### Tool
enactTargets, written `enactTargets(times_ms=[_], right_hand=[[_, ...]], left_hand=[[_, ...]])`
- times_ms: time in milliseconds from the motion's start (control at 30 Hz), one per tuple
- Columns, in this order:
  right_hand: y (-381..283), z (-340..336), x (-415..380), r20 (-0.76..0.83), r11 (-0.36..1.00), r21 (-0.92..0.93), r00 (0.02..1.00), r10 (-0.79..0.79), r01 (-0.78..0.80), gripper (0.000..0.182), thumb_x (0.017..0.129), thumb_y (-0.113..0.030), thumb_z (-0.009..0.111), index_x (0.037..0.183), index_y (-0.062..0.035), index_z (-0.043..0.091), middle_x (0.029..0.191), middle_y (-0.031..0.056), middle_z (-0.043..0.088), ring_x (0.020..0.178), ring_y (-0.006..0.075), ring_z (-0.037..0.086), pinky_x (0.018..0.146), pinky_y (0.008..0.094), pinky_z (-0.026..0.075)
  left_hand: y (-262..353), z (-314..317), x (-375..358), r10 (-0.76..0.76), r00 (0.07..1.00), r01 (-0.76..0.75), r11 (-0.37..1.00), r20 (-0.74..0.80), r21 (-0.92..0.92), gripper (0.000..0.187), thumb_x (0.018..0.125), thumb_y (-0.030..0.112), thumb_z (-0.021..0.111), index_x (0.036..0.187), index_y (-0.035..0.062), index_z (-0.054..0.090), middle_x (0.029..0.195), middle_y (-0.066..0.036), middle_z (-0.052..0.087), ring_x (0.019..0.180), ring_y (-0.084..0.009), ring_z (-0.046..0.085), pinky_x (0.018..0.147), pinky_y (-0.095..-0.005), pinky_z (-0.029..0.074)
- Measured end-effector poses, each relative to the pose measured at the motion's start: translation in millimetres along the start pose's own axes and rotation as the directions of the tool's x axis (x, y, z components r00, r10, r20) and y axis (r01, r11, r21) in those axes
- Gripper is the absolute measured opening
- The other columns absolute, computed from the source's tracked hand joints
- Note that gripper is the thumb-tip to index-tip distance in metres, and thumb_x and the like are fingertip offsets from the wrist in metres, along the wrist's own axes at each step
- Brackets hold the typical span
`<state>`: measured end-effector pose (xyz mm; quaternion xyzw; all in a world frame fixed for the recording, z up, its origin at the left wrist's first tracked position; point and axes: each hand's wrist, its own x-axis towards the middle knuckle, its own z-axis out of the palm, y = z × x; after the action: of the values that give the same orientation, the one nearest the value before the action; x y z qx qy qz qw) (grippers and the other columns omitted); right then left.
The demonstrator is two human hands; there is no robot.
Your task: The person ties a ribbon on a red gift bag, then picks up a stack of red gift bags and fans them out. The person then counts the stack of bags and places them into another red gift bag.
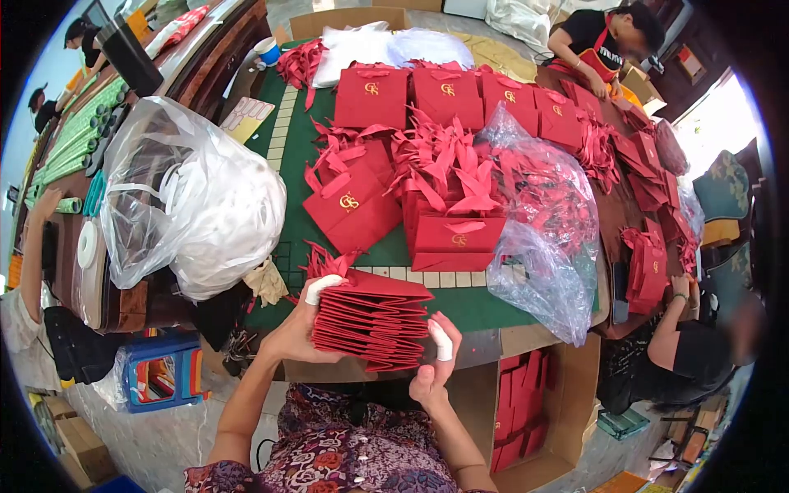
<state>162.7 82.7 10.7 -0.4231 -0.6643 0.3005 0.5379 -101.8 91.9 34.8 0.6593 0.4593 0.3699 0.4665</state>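
Note:
A thick stack of folded red paper bags (371,322) is held over the table's near edge. My left hand (306,329) grips the stack's left side, with white tape on a finger. At the stack's right end my right hand (438,358) has its thumb and fingers apart, a taped finger close to the bags; whether it touches them is unclear. Red ribbons (329,261) stick out behind the stack. Beyond it stand red bags with gold print, one lying tilted (353,201) and a group (459,242) topped by ribbons.
Clear plastic with red ribbons (551,205) lies right, and a plastic bag of white material (209,197) left. More red bags (370,97) line the back. An open carton (567,403) of red bags sits below the table. People work at the right (699,345) and back right (592,49).

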Motion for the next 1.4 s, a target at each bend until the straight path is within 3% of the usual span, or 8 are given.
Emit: enactTargets(times_ms=[233, 300, 800, 867, 900, 1000, 1333, 1400], right_hand=[[1, 16, 41, 0.028, 0.979, 0.198, 0.999, 0.046, -0.051, 0.095, 0.094, -0.073, 0.032, 0.147, 0.0061, 0.028, 0.144, 0.0189, 0.037, 0.133, 0.0283, 0.039, 0.112, 0.0414, 0.029], [5, 23, 39, 0.172, 0.860, 0.421, 0.957, 0.235, -0.287, 0.082, 0.094, -0.062, 0.047, 0.146, -0.0003, 0.032, 0.144, 0.0159, 0.036, 0.134, 0.0267, 0.037, 0.112, 0.0413, 0.028], [-2, 10, 32, 0.284, 0.814, 0.324, 0.871, 0.402, -0.482, 0.099, 0.088, -0.074, 0.045, 0.152, -0.0022, 0.022, 0.154, 0.0142, 0.027, 0.141, 0.0279, 0.029, 0.117, 0.0442, 0.024], [-17, -5, 51, 0.177, 0.980, 0.177, 0.983, 0.056, -0.087, 0.093, 0.090, -0.066, 0.050, 0.151, 0.0000, 0.026, 0.154, 0.0154, 0.029, 0.143, 0.0305, 0.027, 0.118, 0.0471, 0.020], [-46, -12, 70, 0.283, 0.984, -0.132, 0.956, -0.074, 0.116, 0.088, 0.090, -0.058, 0.056, 0.149, 0.0009, 0.029, 0.152, 0.0183, 0.032, 0.143, 0.0367, 0.027, 0.117, 0.0515, 0.020], [-94, 9, 90, 0.618, 0.812, -0.455, 0.786, -0.007, 0.365, 0.088, 0.088, -0.056, 0.060, 0.148, 0.0019, 0.032, 0.151, 0.0210, 0.033, 0.142, 0.0421, 0.026, 0.115, 0.0552, 0.020], [-98, 13, 96, 0.723, 0.829, -0.389, 0.691, 0.004, 0.402, 0.105, 0.077, -0.067, 0.065, 0.148, 0.0021, 0.031, 0.146, 0.0246, 0.038, 0.137, 0.0428, 0.035, 0.113, 0.0578, 0.021], [-97, -6, 96, 0.720, 0.790, -0.440, 0.693, 0.027, 0.427, 0.115, 0.068, -0.068, 0.073, 0.149, 0.0012, 0.029, 0.146, 0.0256, 0.037, 0.138, 0.0435, 0.033, 0.113, 0.0573, 0.020]], left_hand=[[6, -1, 3, 0.091, 0.996, -0.090, 0.987, -0.004, 0.130, 0.110, 0.058, 0.026, 0.088, 0.147, 0.0063, 0.025, 0.137, -0.020, 0.035, 0.131, -0.0358, 0.036, 0.113, -0.0431, 0.029], [9, -7, 3, 0.117, 0.993, -0.114, 0.984, -0.021, 0.137, 0.112, 0.060, 0.027, 0.088, 0.147, 0.0052, 0.022, 0.137, -0.020, 0.034, 0.130, -0.0362, 0.036, 0.112, -0.0429, 0.029], [11, -7, 3, 0.169, 0.986, -0.167, 0.953, 0.013, 0.254, 0.118, 0.059, 0.030, 0.090, 0.148, 0.0042, 0.017, 0.139, -0.019, 0.032, 0.132, -0.0353, 0.034, 0.113, -0.0413, 0.028], [10, -6, 1, 0.178, 0.984, -0.174, 0.958, 0.001, 0.230, 0.117, 0.059, 0.029, 0.090, 0.148, 0.0044, 0.018, 0.139, -0.020, 0.032, 0.131, -0.0365, 0.034, 0.112, -0.0419, 0.029], [11, -7, 2, 0.183, 0.983, -0.179, 0.956, 0.006, 0.232, 0.117, 0.059, 0.028, 0.090, 0.148, 0.0048, 0.018, 0.139, -0.021, 0.031, 0.131, -0.0371, 0.034, 0.112, -0.0429, 0.030], [22, -9, 3, 0.188, 0.981, -0.191, 0.929, 0.041, 0.318, 0.120, 0.057, 0.028, 0.090, 0.149, 0.0051, 0.016, 0.140, -0.022, 0.031, 0.132, -0.0378, 0.035, 0.113, -0.0438, 0.030], [16, -7, -2, 0.152, 0.988, -0.144, 0.962, -0.016, 0.230, 0.117, 0.055, 0.028, 0.088, 0.147, 0.0051, 0.020, 0.143, -0.022, 0.032, 0.132, -0.0412, 0.033, 0.114, -0.0462, 0.028], [11, -3, -3, 0.188, 0.980, -0.176, 0.971, -0.065, 0.162, 0.101, 0.059, 0.031, 0.087, 0.142, 0.0075, 0.035, 0.144, -0.021, 0.033, 0.131, -0.0411, 0.032, 0.114, -0.0463, 0.027]])
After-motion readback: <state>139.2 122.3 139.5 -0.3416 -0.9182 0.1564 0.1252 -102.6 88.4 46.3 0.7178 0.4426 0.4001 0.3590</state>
